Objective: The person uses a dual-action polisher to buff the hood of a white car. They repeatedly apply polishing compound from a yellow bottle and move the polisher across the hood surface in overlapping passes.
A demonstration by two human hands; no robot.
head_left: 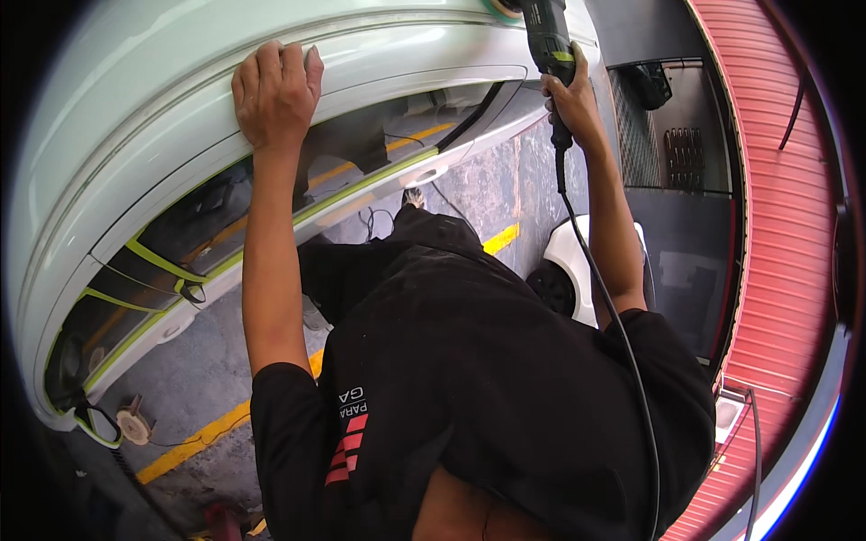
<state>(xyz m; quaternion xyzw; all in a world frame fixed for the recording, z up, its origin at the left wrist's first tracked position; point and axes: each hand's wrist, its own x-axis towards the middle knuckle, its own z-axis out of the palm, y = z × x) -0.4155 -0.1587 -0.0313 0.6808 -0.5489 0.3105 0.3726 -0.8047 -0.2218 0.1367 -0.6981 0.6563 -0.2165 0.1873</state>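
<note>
My right hand (574,97) is wrapped around the body of a black corded polisher (547,41) with a green accent. Its round pad (505,7), edged in teal, is cut off by the upper border, so its full contact with the car cannot be seen. My left hand (273,95) rests on the white car's roof edge (180,95), fingers bent forward and thumb slightly apart, holding nothing. Yellow-green masking tape (325,214) lines the side windows (361,144) below. From the polisher, a black power cord (577,225) runs down across my right upper arm and shirt.
Yellow stripes (203,444) mark the worn grey floor (487,185). Another white vehicle part with a dark wheel (552,287) stands to the right. A red corrugated wall or shutter (776,225) and dark panels (681,234) lie beyond. A small round object (135,424) sits near the car's lower left.
</note>
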